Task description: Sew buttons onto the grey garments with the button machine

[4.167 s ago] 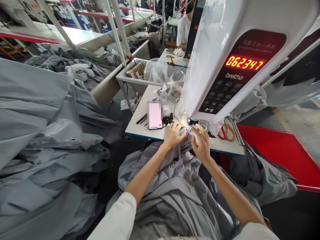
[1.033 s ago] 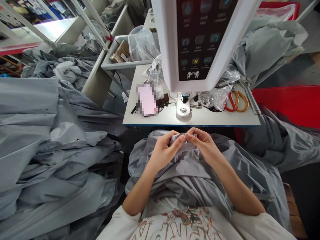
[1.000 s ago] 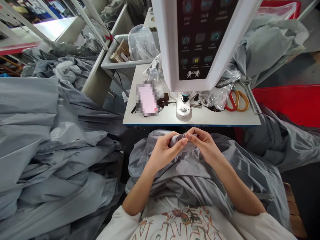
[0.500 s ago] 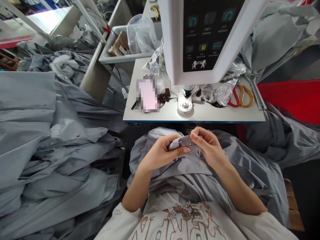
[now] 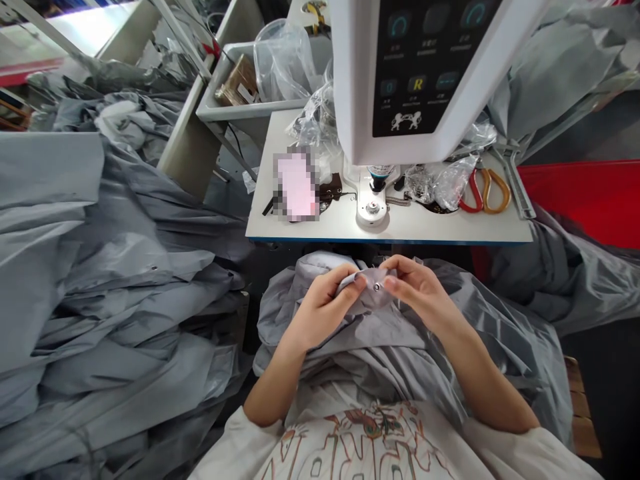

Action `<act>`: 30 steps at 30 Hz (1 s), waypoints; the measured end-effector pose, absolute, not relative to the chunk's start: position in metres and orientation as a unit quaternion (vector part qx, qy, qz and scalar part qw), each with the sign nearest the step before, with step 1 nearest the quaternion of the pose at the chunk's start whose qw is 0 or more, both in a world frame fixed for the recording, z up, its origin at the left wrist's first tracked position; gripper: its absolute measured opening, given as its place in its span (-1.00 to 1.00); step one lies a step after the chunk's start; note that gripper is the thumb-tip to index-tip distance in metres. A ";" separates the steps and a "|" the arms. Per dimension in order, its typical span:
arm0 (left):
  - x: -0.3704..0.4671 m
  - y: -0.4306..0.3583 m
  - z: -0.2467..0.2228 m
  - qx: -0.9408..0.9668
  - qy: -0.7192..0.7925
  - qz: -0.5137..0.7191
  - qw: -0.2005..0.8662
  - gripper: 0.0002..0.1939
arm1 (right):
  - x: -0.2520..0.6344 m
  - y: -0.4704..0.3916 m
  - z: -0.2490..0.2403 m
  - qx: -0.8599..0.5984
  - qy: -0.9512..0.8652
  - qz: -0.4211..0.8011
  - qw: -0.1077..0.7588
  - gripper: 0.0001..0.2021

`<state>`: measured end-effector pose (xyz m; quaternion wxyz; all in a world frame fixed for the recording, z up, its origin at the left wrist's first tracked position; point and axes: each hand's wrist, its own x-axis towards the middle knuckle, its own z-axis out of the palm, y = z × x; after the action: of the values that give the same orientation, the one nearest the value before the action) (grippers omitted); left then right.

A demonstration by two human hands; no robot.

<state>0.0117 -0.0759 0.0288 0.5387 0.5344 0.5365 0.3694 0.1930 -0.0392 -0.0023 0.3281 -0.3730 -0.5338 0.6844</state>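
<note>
A heap of gray cloth (image 5: 125,267) lies at nine o'clock from the hands. The left hand (image 5: 320,308) has its grip pinched on a gray sheet (image 5: 380,330) over the lap, at six o'clock. A shiny ring (image 5: 377,287) sits in it. The right hand (image 5: 425,293) pinches the sheet too. Red and orange handles (image 5: 495,193) lie at two o'clock.

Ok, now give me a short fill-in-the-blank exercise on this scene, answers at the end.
1. The left hand and right hand share a grip on fabric whose colour is ____.
2. A small metal ring shows on it ____ the two hands.
3. As pictured, the red-and-orange-handled tool lies to the ____ of the machine head.
4. On the dark panel, the yellow letter is ____.

Missing words: grey; between; right; R.
</note>
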 end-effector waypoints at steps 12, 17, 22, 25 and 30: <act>-0.009 -0.082 0.023 0.823 0.339 0.404 0.211 -0.84 | 0.211 -0.053 0.001 -0.257 -0.708 0.488 0.442 -0.81; -0.012 -0.085 0.021 0.836 0.311 0.422 0.163 -0.87 | 0.210 -0.060 0.003 -0.255 -0.726 0.431 0.472 -0.79; -0.010 -0.086 0.022 0.844 0.328 0.413 0.096 -0.93 | 0.208 -0.064 0.005 -0.271 -0.734 0.397 0.479 -0.81; -0.006 -0.086 0.024 0.852 0.336 0.400 0.034 -0.87 | 0.206 -0.066 0.007 -0.275 -0.742 0.382 0.477 -0.81; -0.001 -0.086 0.024 0.863 0.279 0.417 -0.058 -0.89 | 0.204 -0.069 0.008 -0.269 -0.750 0.363 0.484 -0.81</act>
<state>-0.0006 -0.0856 0.0237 -0.0576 0.8629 0.2789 0.4175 0.2043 -0.0695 0.0080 0.4839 -0.2691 -0.7495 0.3628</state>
